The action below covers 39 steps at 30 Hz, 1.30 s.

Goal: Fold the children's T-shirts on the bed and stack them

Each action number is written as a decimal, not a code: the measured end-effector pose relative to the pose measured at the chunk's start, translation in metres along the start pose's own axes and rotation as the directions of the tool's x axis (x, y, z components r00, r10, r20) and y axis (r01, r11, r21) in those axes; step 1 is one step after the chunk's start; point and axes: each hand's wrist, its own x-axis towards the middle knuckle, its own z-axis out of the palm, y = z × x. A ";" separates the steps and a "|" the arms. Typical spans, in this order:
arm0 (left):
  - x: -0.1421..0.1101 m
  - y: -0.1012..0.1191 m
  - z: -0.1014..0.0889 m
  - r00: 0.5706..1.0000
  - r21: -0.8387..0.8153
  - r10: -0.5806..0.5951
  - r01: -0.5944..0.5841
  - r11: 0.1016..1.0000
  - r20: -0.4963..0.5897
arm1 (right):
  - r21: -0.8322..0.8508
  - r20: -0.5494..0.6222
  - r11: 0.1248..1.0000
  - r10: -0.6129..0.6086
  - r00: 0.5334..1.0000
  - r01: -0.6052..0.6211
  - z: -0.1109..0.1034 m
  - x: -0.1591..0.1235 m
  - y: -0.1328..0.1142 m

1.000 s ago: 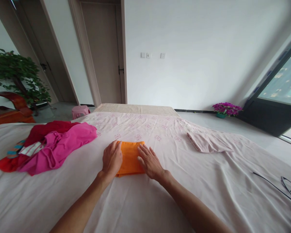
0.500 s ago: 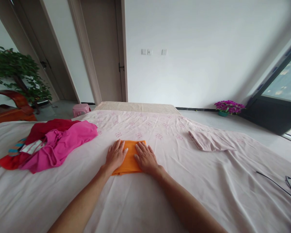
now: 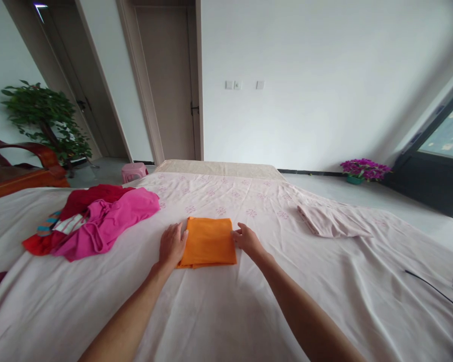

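Observation:
A folded orange cloth [image 3: 210, 242] lies flat in a near square on the pale bedsheet [image 3: 207, 311], its layered front edge showing. At its left edge is my left hand [image 3: 172, 245], thumb touching the cloth and fingers apart from the thumb, bent down beside it. My right hand [image 3: 247, 240] is at the opposite edge, its thumb and fingertips closed on the side of the cloth. The undersides of the fingers on both hands are hidden.
To the left lies a heap of pink and red clothes [image 3: 111, 218]. A folded pale pink cloth [image 3: 332, 222] is at the right, with black-framed glasses [image 3: 432, 289] nearer the right edge. Beyond the bed stand a pink stool [image 3: 134, 172] and potted purple flowers [image 3: 366, 170].
Both hands have moved off the top of the orange cloth outward to its left and right edges. More of its surface shows now. The view has shifted slightly to the left.

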 end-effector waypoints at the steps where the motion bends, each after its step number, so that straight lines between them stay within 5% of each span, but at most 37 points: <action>1: -0.001 0.000 0.000 1.000 -0.007 -0.001 0.001 1.000 -0.016 | 0.072 0.042 0.996 0.050 0.998 -0.053 0.001 0.003 -0.002; 5: -0.004 0.001 0.000 0.998 -0.014 -0.022 0.022 1.000 -0.051 | 0.248 0.171 0.950 0.151 0.974 -0.190 0.003 0.006 -0.016; 10: -0.004 0.001 -0.001 0.999 -0.005 -0.007 0.007 1.000 -0.032 | 0.404 0.334 0.895 0.047 0.941 -0.188 0.003 -0.002 -0.031; 16: -0.002 -0.006 0.005 0.999 -0.012 0.052 -0.052 0.999 0.003 | 0.750 0.202 0.660 -0.167 0.965 -0.043 0.027 -0.019 -0.030; 21: 0.001 -0.016 0.013 0.994 -0.047 0.102 -0.100 0.994 0.039 | 0.840 0.143 0.540 -0.123 0.982 -0.055 0.025 -0.021 -0.027; 24: 0.001 -0.020 0.015 0.991 -0.060 0.121 -0.118 0.991 0.049 | 0.865 0.159 0.497 -0.142 0.977 -0.069 -0.019 -0.017 -0.020; 27: 0.002 -0.021 0.017 0.992 -0.065 0.110 -0.106 0.992 0.064 | 0.845 0.141 0.534 -0.149 0.979 -0.041 -0.090 -0.011 -0.003; 34: 0.002 -0.028 0.030 0.988 -0.024 0.105 -0.102 0.994 0.117 | 0.735 -0.092 0.666 -0.091 0.992 0.129 -0.262 0.011 0.045; 39: 0.004 -0.048 0.054 0.989 -0.022 0.120 -0.119 0.993 0.084 | 0.683 -0.241 0.699 -0.055 0.969 0.210 -0.343 0.028 0.079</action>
